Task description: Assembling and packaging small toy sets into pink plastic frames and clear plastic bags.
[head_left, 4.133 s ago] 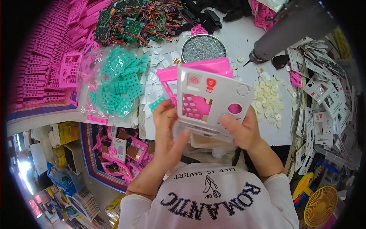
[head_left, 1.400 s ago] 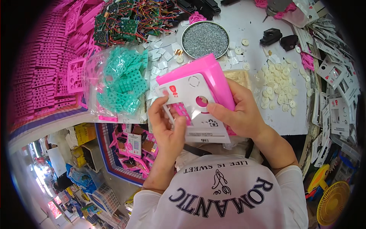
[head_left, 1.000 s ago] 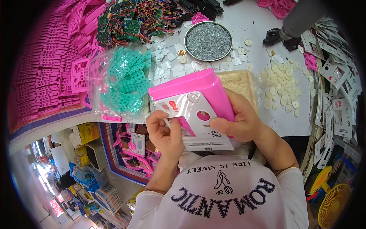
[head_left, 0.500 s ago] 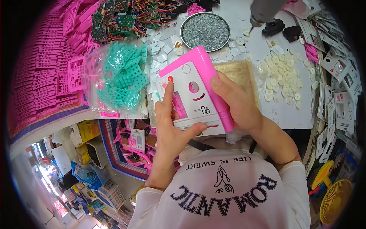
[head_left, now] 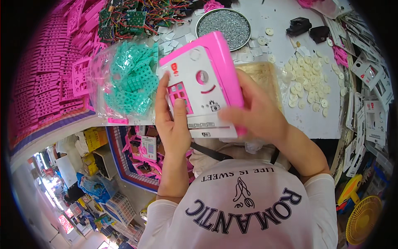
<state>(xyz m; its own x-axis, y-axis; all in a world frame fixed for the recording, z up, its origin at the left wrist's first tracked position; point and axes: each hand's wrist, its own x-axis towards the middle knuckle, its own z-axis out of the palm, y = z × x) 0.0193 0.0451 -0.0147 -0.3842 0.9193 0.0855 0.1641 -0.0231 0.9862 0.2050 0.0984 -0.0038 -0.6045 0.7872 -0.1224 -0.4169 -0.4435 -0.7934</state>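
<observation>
Holding a pink plastic casing (head_left: pixel 224 68) with white printed front panel (head_left: pixel 188 74) above the white table (head_left: pixel 317 124).

Grasping its eight-o'clock side with the left hand (head_left: pixel 172 126), its four-o'clock side with the slightly blurred right hand (head_left: pixel 261 108); outward from the casing, at one o'clock, a round metal dish (head_left: pixel 250 32) of silver pieces (head_left: pixel 222 24); at three, cream round discs (head_left: pixel 306 79); at nine, turquoise keypads (head_left: pixel 130 89) in a clear plastic bag (head_left: pixel 97 93).

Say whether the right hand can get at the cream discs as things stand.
Probably yes: the cream discs lie in the open to the right of the right hand, with nothing tall between. It holds the pink case, though, so it would likely have to let go first.
</observation>
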